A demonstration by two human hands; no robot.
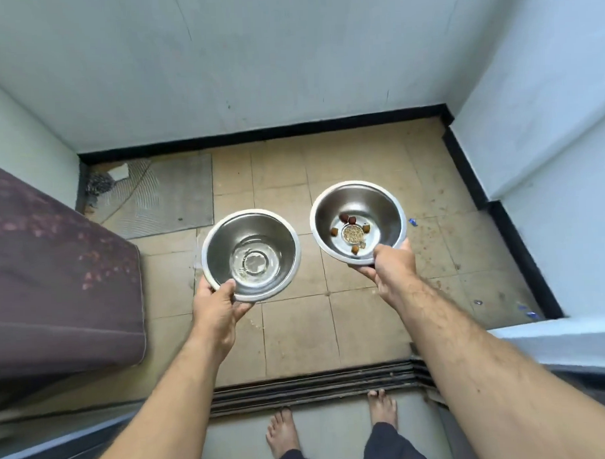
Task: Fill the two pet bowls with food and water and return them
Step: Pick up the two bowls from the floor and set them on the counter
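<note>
Left hand [217, 308] gripping steel water bowl [251, 256], right hand [392, 264] gripping steel food bowl [358, 221] (a few kibble pieces), above stained tan floor tiles [353, 159], pale walls [254, 59].

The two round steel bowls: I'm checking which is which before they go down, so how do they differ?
The left steel bowl holds a shallow layer of clear water; the right steel bowl holds a few brown kibble pieces and crumbs. The left hand grips the first by its near rim, the right hand the second. The right bowl is held further out. Both are shiny, round and the same shape.
</note>
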